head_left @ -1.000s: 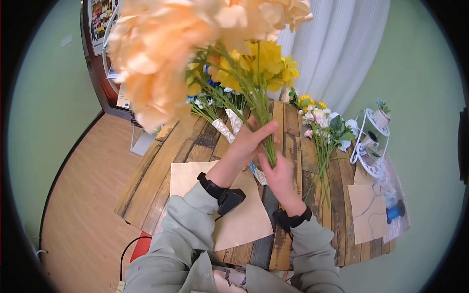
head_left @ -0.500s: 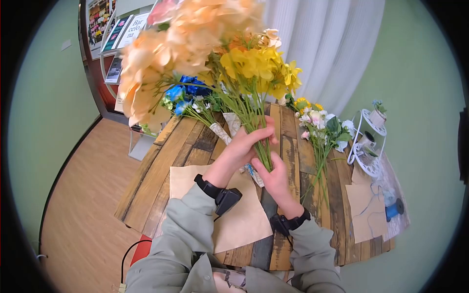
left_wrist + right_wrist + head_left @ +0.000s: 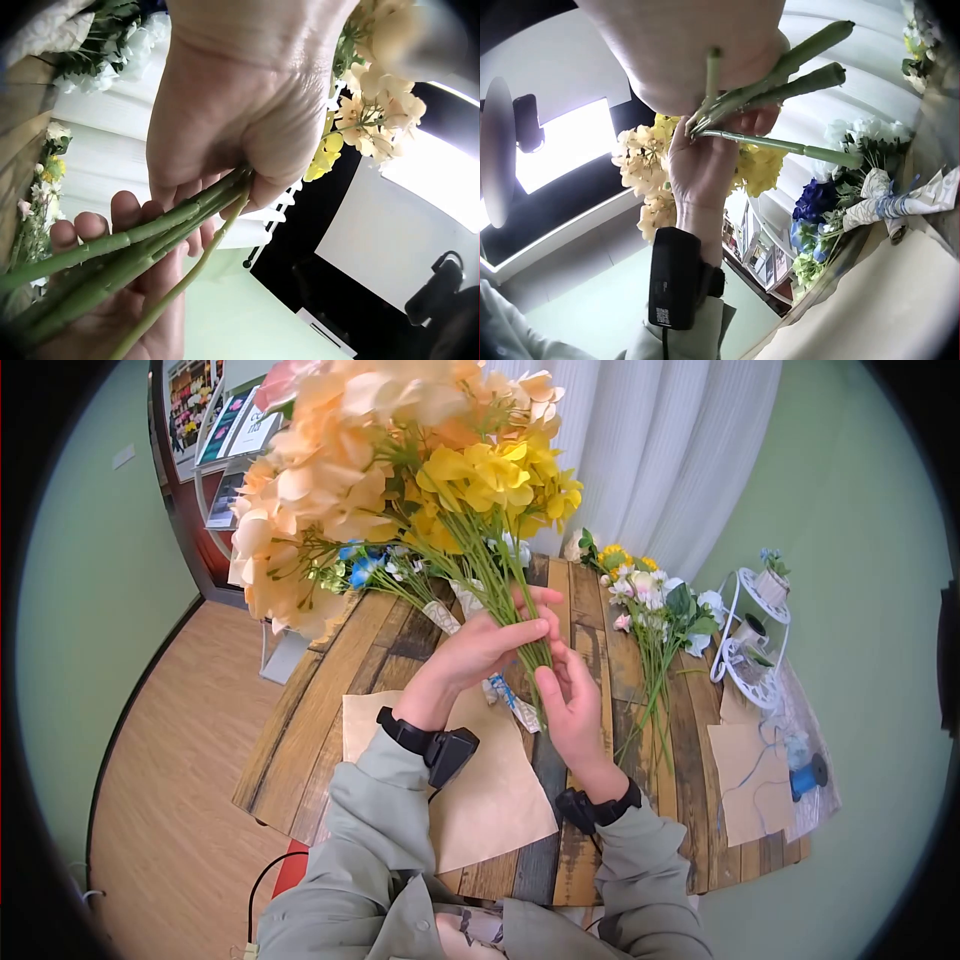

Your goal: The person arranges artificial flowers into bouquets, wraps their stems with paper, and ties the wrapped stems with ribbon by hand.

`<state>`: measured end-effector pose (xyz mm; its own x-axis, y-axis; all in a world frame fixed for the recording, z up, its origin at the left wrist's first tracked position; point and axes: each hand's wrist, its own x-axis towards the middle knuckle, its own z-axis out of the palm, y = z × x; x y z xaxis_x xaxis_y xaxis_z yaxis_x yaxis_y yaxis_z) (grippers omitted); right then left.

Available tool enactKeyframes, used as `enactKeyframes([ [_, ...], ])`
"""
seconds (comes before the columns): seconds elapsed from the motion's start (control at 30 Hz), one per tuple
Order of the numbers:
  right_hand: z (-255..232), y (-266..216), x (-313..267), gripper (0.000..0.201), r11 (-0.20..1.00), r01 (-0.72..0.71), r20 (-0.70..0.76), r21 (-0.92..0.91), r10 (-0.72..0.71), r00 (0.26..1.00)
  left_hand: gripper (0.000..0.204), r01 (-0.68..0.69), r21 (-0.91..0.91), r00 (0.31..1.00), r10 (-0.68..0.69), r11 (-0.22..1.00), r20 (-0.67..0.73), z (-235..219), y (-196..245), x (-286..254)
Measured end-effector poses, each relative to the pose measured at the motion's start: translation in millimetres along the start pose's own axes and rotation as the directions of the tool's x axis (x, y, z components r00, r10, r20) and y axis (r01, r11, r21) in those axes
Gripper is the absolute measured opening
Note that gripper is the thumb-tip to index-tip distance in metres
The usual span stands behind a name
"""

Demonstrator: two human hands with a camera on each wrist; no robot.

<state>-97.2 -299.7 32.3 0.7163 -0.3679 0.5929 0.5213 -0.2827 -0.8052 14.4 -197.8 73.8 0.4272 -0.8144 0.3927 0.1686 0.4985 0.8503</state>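
A bouquet of artificial peach flowers [image 3: 330,490] and yellow flowers [image 3: 490,475] is held up over the table, leaning left. My left hand [image 3: 470,652] grips its green stems [image 3: 485,580], thumb across the front. Just below, my right hand [image 3: 573,715] is cupped loosely beside the lower stems, its fingers spread. From the left wrist, the stems [image 3: 142,259] pass over the right hand's uncurled fingers [image 3: 124,214]. The right wrist view shows the cut stem ends [image 3: 810,56] sticking out free, with the left hand [image 3: 705,172] around the bunch beyond.
Beige wrapping paper [image 3: 480,800] lies on the wooden table [image 3: 300,740]. Behind are wrapped bunches with blue flowers [image 3: 362,568]. Loose white and pink flowers [image 3: 645,600] lie at right, near a white metal stand [image 3: 745,660], smaller paper [image 3: 745,785] and a blue ribbon spool [image 3: 808,778].
The bouquet and my left hand have moved left and slightly down. My right hand, earlier wrapped around the stem ends, has loosened its fingers and sits beside them.
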Motion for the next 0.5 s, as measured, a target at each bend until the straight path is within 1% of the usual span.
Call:
enactKeyframes([
  [0.03, 1, -3, 1, 0.029, 0.99, 0.105, -0.004, -0.092, -0.106, 0.994, 0.032, 0.017, 0.108, 0.998, -0.011, 0.994, -0.059, 0, -2, 0],
  [0.07, 1, -1, 1, 0.029, 0.99, 0.103, -0.005, -0.093, -0.104, 0.995, 0.032, 0.019, 0.106, 0.998, -0.013, 0.994, -0.059, 0, -3, 1],
  [0.13, -3, 3, 1, 0.034, 0.999, 0.029, 0.006, -0.042, -0.028, 1.0, 0.025, -0.039, 0.328, 0.998, 0.051, 0.944, -0.027, 4, -2, 1],
  [0.17, -4, 3, 0, 0.034, 0.999, 0.025, 0.001, -0.044, -0.025, 1.0, 0.025, -0.036, 0.325, 0.999, 0.046, 0.945, -0.024, 5, -2, 1],
  [0.23, -6, 2, -1, 0.03, 0.998, 0.027, -0.008, -0.061, -0.027, 1.0, 0.022, -0.059, 0.429, 0.994, 0.094, 0.902, -0.062, 5, -4, 0],
  [0.27, -7, 3, -1, 0.03, 0.998, 0.024, -0.013, -0.063, -0.024, 1.0, 0.022, -0.056, 0.426, 0.994, 0.09, 0.903, -0.059, 5, -5, 1],
  [0.33, -8, 5, 0, 0.02, 1.0, 0.014, -0.037, -0.021, -0.015, 0.999, 0.029, -0.078, 0.414, 0.995, 0.097, 0.907, -0.024, 3, -5, 1],
  [0.37, -9, 7, 2, 0.02, 1.0, 0.012, -0.04, -0.021, -0.013, 0.999, 0.029, -0.076, 0.413, 0.995, 0.094, 0.908, -0.023, 4, -5, 0],
  [0.43, -12, 9, 6, 0.013, 0.988, 0.137, -0.051, -0.069, -0.141, 0.989, 0.04, -0.122, 0.39, 0.992, 0.109, 0.913, 0.056, 10, 2, -2],
  [0.47, -12, 6, 6, 0.013, 0.988, 0.137, -0.052, -0.069, -0.141, 0.989, 0.04, -0.122, 0.39, 0.993, 0.108, 0.913, 0.056, 9, 1, -3],
  [0.5, -12, -2, 7, 0.011, 0.997, 0.072, -0.099, 0.023, -0.069, 0.993, 0.044, -0.121, 0.391, 0.992, 0.095, 0.912, 0.086, 8, 0, -2],
])
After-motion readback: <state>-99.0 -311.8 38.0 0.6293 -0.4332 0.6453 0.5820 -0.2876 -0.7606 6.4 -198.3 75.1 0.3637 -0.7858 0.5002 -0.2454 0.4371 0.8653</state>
